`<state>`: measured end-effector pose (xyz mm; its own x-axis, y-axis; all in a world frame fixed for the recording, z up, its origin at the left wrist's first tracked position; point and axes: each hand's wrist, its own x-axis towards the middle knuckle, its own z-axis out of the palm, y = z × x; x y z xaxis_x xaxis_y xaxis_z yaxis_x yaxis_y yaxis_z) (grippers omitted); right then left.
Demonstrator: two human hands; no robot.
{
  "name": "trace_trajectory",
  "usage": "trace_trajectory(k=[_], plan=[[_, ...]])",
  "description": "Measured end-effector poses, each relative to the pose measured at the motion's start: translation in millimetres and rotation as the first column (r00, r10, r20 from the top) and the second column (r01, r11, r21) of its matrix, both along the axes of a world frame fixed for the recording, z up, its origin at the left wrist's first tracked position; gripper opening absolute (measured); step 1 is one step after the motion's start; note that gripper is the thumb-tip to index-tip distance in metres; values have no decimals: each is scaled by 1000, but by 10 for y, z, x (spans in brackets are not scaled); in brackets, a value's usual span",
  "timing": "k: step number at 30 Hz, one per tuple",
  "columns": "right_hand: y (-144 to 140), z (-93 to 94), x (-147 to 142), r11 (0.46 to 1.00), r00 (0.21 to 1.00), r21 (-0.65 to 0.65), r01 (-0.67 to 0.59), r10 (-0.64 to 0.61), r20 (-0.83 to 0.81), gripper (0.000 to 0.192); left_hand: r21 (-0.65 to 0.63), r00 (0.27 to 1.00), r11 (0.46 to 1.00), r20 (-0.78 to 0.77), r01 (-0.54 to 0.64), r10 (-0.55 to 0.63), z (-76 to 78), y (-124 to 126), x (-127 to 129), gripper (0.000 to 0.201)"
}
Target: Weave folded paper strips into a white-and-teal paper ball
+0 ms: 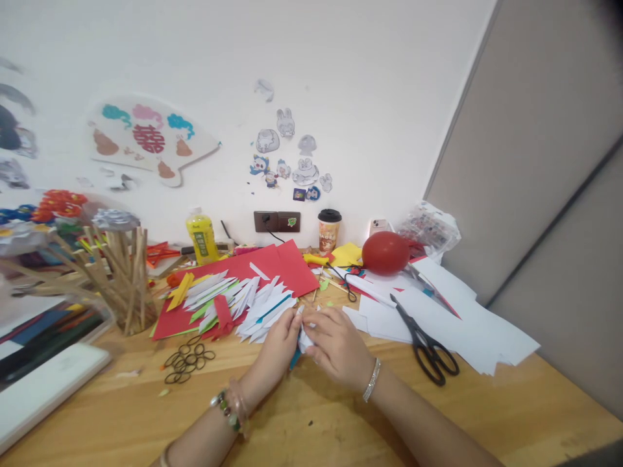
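Both of my hands meet over the wooden table, close to the pile of paper strips. Between them is a small piece of folded white paper (305, 340), partly hidden by my fingers, with a blue bit showing beneath it. My left hand (281, 337) is closed on its left side. From the right, my right hand (339, 344) pinches the same paper with thumb and fingers. Just beyond my left hand lie folded white paper strips (265, 314), some blue, green and red, on red paper sheets (292, 266). Black scissors (423, 344) rest on white paper to the right of my right hand.
Black rubber bands (187, 360) lie at the left, near a holder of wooden sticks (129, 285). Along the wall stand a yellow-green bottle (202, 237) and a lidded paper cup (329, 232). A red balloon (385, 253) sits by white paper sheets (467, 324) at the right.
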<state>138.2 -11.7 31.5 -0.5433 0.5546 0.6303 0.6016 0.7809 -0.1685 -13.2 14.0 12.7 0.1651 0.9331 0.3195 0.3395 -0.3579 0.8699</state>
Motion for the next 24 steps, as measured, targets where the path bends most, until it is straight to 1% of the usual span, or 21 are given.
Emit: trace_trajectory(k=[3, 7, 9, 11, 12, 13, 14, 15, 16, 17, 18, 19, 20, 22, 24], plan=[[-8, 14, 3, 998, 998, -34, 47, -48, -45, 29, 11, 999, 1000, 39, 6, -6, -4, 6, -7, 25], [-15, 35, 13, 998, 998, -58, 11, -15, -61, 32, 9, 996, 1000, 89, -2, 2, 3, 21, -27, 26], [5, 44, 38, 995, 988, -94, 27, -41, -149, 34, -13, 988, 1000, 154, -7, 8, 12, 31, -41, 27], [49, 47, 78, 980, 939, -188, 68, -126, -319, 35, -80, 970, 997, 244, 22, -1, 18, 41, -54, 28], [77, 43, 100, 962, 886, -258, 86, -192, -421, 35, -123, 958, 991, 287, 45, -7, 17, 44, -57, 28], [108, 35, 118, 932, 831, -352, 81, -258, -493, 35, -161, 946, 985, 325, 67, -11, 14, 45, -56, 29], [138, 22, 132, 891, 804, -453, 24, -286, -522, 35, -188, 934, 979, 356, 82, -10, 9, 45, -52, 28], [165, 3, 139, 844, 795, -535, -46, -293, -531, 34, -201, 926, 975, 378, 93, -10, 2, 41, -44, 28], [188, -19, 139, 794, 809, -595, -122, -268, -523, 34, -204, 921, 974, 390, 96, -8, -4, 35, -34, 27], [206, -44, 134, 757, 818, -631, -169, -249, -518, 31, -200, 920, 975, 391, 95, -10, -8, 27, -24, 27], [218, -69, 125, 739, 806, -643, -200, -249, -537, 29, -191, 923, 977, 385, 95, -14, -8, 18, -16, 26], [225, -91, 114, 736, 789, -637, -229, -242, -564, 26, -180, 926, 978, 377, 102, -28, -2, 10, -11, 26], [227, -107, 103, 734, 788, -628, -258, -216, -576, 23, -165, 929, 980, 367, 113, -45, 8, 2, -11, 25], [221, -116, 91, 773, 786, -586, -245, -195, -586, 20, -137, 935, 981, 345, 136, -82, 43, -5, -24, 24], [204, -101, 91, 833, 804, -525, -175, -187, -565, 18, -116, 943, 985, 322, 130, -87, 81, -3, -48, 23]])
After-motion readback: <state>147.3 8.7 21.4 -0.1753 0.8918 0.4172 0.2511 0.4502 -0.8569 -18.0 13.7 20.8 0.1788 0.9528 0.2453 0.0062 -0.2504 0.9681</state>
